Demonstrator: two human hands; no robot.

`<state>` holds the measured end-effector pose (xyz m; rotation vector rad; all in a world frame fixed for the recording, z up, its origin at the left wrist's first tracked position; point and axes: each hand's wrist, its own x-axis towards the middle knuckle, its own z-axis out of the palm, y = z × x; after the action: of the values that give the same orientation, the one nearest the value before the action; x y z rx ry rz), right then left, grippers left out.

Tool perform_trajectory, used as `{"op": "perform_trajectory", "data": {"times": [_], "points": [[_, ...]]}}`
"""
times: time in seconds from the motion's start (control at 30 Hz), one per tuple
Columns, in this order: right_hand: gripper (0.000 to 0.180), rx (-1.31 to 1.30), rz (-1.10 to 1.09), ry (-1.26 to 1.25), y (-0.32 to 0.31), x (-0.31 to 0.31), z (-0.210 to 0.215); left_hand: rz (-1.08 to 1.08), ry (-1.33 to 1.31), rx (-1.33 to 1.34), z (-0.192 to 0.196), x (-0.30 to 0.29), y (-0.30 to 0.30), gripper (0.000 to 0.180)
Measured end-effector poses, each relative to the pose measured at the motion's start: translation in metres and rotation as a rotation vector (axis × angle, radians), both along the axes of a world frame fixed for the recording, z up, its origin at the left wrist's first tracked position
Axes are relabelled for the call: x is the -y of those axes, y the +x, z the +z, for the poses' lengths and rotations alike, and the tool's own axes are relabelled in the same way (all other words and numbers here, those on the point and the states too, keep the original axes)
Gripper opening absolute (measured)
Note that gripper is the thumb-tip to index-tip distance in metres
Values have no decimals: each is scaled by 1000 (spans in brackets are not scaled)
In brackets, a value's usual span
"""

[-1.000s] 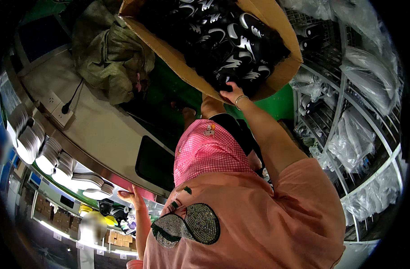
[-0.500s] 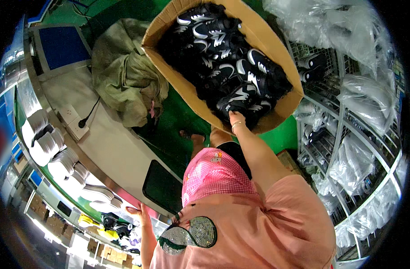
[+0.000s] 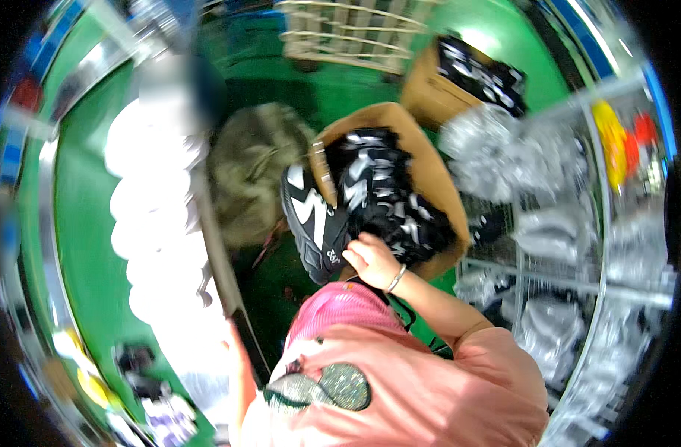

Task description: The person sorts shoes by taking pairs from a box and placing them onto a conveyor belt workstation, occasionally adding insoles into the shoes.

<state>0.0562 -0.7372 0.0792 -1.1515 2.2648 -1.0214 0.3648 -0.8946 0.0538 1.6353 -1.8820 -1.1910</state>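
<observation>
Gripping a black sports shoe with white curved markings (image 3: 316,223) at its heel end, the right hand (image 3: 370,259) has its fingers curled over the shoe's rim, a thin bracelet (image 3: 396,279) showing at the wrist. The shoe hangs partly over the near left edge of a large brown cardboard box (image 3: 430,167), which is packed with more black-and-white shoes (image 3: 389,197) of the same kind. The left hand is not clearly seen; only a blurred strip of forearm (image 3: 238,372) shows at the lower left, so its fingers cannot be told. Just left of the box lies a crumpled olive-grey cloth heap (image 3: 255,175) on the green floor (image 3: 340,89). A second, smaller cardboard box (image 3: 430,93) holding black shoes stands further off, near a pale wooden pallet (image 3: 348,33). Wire shelving (image 3: 571,276) with clear plastic bags fills the right side.
</observation>
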Motion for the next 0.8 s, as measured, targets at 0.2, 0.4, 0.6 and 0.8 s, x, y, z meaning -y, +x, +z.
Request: {"op": "perform_trajectory", "data": {"times": [0.2,0.4,0.6,0.8], "points": [[15,-400,628,-236,92,115,102,-50,52,-731,93,-2,-33,84],[16,-534,1090,-277,240,178,100,563,122,-979,71,9,96,82],[28,-548,1462,104,300,188,57,798,71,-401,12,-29,155,80],[22,-280,1227,-375,277,206,58,373,-422,-104,45,-31,178,63]]}}
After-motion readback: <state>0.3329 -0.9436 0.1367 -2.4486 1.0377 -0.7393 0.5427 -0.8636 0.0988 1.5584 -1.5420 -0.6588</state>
